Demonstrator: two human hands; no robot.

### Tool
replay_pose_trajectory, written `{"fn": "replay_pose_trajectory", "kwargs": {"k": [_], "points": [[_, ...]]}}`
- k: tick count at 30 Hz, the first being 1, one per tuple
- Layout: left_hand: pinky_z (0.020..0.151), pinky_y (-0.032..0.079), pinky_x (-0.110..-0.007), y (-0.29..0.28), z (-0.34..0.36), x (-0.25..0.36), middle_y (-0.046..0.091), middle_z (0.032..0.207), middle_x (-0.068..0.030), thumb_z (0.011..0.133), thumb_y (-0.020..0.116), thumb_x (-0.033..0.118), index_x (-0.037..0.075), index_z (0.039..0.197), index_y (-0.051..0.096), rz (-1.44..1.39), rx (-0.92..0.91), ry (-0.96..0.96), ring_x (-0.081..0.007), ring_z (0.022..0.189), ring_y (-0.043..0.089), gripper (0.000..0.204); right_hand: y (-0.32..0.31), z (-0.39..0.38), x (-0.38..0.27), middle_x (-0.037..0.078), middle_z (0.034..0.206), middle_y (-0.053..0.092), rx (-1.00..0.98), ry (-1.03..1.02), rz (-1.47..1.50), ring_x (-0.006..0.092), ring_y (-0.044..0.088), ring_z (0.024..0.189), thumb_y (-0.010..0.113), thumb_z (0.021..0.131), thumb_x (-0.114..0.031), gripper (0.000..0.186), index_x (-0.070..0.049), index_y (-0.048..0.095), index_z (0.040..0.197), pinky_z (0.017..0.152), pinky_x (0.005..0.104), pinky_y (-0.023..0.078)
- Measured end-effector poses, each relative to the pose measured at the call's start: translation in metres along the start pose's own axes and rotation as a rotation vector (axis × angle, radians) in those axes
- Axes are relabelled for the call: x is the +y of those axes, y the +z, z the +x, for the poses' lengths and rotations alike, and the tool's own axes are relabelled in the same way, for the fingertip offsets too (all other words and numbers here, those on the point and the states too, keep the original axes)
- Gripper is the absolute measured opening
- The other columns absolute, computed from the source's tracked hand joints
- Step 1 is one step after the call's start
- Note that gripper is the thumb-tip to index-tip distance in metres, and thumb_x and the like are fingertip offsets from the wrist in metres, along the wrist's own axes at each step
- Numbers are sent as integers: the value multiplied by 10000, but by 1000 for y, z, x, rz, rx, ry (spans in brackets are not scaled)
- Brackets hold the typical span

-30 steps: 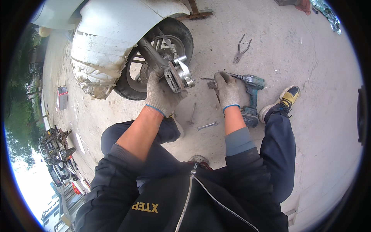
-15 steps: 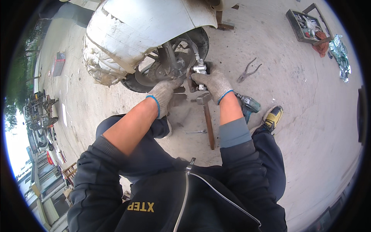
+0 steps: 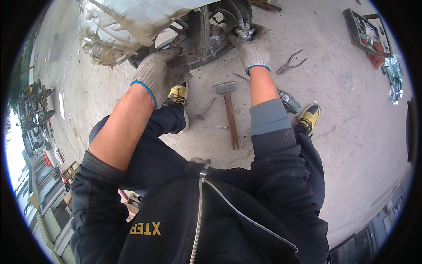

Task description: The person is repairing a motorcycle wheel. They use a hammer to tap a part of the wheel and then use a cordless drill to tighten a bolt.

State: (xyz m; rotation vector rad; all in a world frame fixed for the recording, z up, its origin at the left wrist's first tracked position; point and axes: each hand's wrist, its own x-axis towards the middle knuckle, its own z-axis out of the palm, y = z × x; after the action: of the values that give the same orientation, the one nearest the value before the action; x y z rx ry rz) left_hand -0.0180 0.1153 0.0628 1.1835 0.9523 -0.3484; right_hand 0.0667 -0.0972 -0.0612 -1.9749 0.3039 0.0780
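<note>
A brake disc (image 3: 184,42) with its hub shows under the vehicle's pale bodywork. At its right edge my gloved right hand (image 3: 257,48) is closed around a brake caliper (image 3: 246,31), silver metal with a hose or strut running up from it. My gloved left hand (image 3: 154,70) is at the lower left of the disc, its upper finger reaching along the disc's edge. Beside that palm is a flat grey-brown piece (image 3: 179,72); it seems gripped, but its kind is unclear. Most of the left fingers are hidden.
On the concrete between my feet lie a wooden-handled hammer (image 3: 231,116), a spanner (image 3: 215,127) and a thin metal tool (image 3: 206,108). Pliers (image 3: 291,64) and a green power tool (image 3: 289,102) lie to the right. A toolbox (image 3: 362,33) stands far right beside crumpled foil (image 3: 394,79).
My right hand has brought the caliper up and right, to the disc's edge. My left hand has drawn back left, away from the hub. The view has shifted, baring more floor tools.
</note>
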Motion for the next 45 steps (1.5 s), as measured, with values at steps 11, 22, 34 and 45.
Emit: {"fn": "replay_pose_trajectory", "kwargs": {"k": [11,22,34,45], "points": [[909,572,-492,-30,9,-8,670,1258,-175,1040,636,232,15,1322,611,-16,9,-49,-345,1102,666,357,18,-14,-8,188,1043,759,70,42,175,267,727,933,969,670,-303,706,53,659,1195,861,394,585],[893,549,-447,-23,6,-24,670,1211,-139,1072,574,229,34,1323,593,45,-25,-158,-295,1077,653,318,19,-18,-17,198,1055,752,21,146,306,225,714,933,954,720,-250,683,106,645,1214,850,344,586],[839,545,-455,-4,14,-12,673,1210,-144,1048,626,281,48,1342,593,176,-126,-146,-313,1058,662,376,16,-6,-25,140,924,743,35,190,309,181,693,842,926,678,-189,589,108,649,1105,787,331,580],[785,523,-412,8,19,-8,685,1125,-135,1023,656,299,42,1309,625,265,-146,-202,-291,983,667,386,3,-6,-34,149,1011,750,-39,134,92,185,699,851,923,733,-172,602,123,648,1180,739,303,588]]}}
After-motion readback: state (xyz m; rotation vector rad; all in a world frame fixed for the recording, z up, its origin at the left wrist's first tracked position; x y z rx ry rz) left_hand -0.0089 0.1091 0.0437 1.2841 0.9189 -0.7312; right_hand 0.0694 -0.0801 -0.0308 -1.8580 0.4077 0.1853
